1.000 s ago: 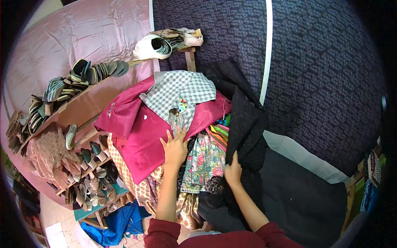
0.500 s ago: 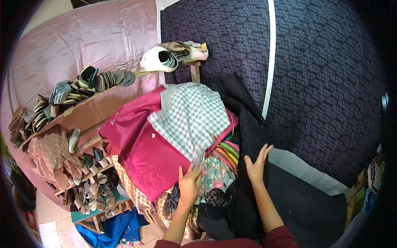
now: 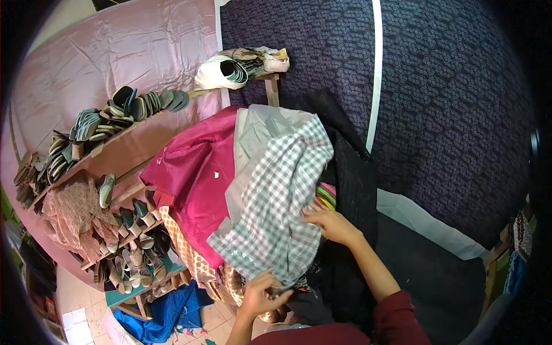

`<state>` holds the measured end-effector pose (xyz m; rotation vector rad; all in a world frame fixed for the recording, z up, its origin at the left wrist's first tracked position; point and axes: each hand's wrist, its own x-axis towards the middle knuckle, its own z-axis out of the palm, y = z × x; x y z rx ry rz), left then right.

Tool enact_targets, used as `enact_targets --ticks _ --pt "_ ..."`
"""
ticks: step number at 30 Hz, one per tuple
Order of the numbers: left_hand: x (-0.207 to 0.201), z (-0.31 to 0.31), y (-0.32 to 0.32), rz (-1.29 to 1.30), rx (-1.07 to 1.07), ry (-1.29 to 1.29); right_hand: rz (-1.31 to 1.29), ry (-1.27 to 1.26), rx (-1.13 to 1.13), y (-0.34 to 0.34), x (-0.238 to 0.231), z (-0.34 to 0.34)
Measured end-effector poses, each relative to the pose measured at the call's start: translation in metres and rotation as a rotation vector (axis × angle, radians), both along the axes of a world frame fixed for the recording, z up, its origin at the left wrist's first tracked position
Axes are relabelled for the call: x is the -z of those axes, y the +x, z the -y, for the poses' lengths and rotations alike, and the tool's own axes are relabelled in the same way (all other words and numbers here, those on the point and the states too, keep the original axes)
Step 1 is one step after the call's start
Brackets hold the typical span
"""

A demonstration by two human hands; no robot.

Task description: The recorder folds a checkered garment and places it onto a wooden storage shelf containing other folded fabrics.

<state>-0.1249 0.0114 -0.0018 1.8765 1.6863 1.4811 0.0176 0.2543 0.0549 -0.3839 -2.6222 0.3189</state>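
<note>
A green-grey and white checked cloth (image 3: 282, 195) lies spread over a heap of fabrics, slightly creased. My left hand (image 3: 262, 294) is at its near edge, fingers curled over the border and thumb out to the right. On the cloth's right side rests my right hand (image 3: 333, 224), fingers apart and touching the checks. Plain grey fabric (image 3: 253, 138) shows along the cloth's far and left sides. Under it spreads a crimson cloth (image 3: 198, 172). A striped piece (image 3: 326, 194) peeks out by my right fingers, and black fabric (image 3: 356, 195) hangs just right of that hand.
Shoe soles (image 3: 129, 109) line a wooden shelf at left, with heeled shoes (image 3: 138, 213) below. A white roll (image 3: 221, 73) lies at the back. Dark patterned sheeting (image 3: 443, 109) covers the right side. Gold-patterned fabric (image 3: 187, 247) hangs near the front; blue cloth (image 3: 158, 325) lies on the floor.
The checked cloth has been drawn nearer and spread, covering the floral fabric. My left hand moved nearer; my right hand moved left from the black fabric onto the checked cloth.
</note>
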Motion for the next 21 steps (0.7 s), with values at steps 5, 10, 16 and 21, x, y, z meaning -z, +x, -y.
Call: enact_targets --ticks 5,10,16,21 --pt "-0.036 -0.015 -0.014 -0.007 -0.404 -0.025 0.274 -0.253 0.000 0.060 -0.008 0.037" --pt "-0.003 -0.076 -0.027 -0.368 -0.509 -0.070 0.175 -0.381 0.140 0.101 0.002 0.083" --pt "0.027 -0.062 0.003 -0.436 -0.376 0.045 0.074 -0.798 0.201 0.087 0.006 0.118" --pt "0.030 -0.046 0.043 -0.357 0.081 0.153 -0.760 -0.966 0.248 0.032 0.044 0.140"
